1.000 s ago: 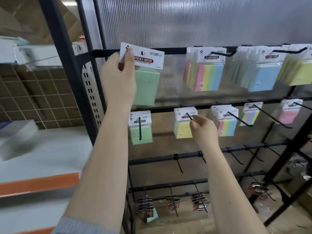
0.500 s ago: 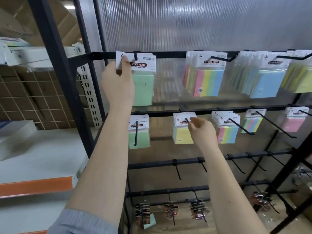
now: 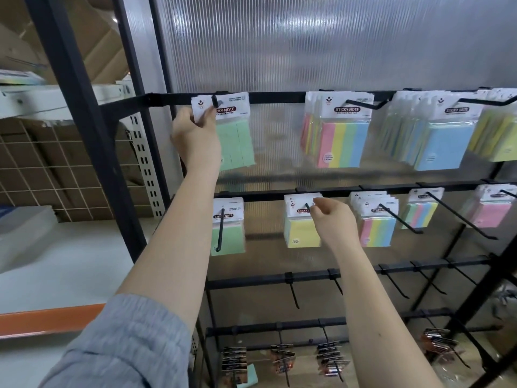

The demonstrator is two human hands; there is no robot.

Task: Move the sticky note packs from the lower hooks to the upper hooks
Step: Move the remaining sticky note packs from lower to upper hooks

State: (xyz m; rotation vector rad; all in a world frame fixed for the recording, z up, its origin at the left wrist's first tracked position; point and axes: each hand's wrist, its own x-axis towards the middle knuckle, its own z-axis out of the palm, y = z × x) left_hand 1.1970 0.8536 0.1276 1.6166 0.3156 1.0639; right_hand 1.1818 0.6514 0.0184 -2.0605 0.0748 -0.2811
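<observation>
My left hand [image 3: 195, 135] pinches the white header card of a green sticky note pack [image 3: 233, 135], which hangs on the leftmost upper hook [image 3: 214, 101]. My right hand [image 3: 333, 219] is at the lower row, its fingertips on the header of a yellow sticky note pack [image 3: 299, 231] and at that pack's lower hook [image 3: 307, 206]. Another green pack [image 3: 228, 228] hangs on the lower hook to the left. Striped packs [image 3: 376, 219] hang to the right of my right hand.
The upper rail [image 3: 279, 97] also carries striped packs [image 3: 338, 133], blue packs [image 3: 442, 141] and yellow packs [image 3: 498, 135]. Bare hooks [image 3: 293, 292] stick out from the third rail. Clip packs [image 3: 279, 359] hang at the bottom. A white shelf [image 3: 56, 264] lies left.
My left hand has slid the green pack onto the upper left hook; before it was held in front of the rail. My right hand stays at the yellow pack's hook.
</observation>
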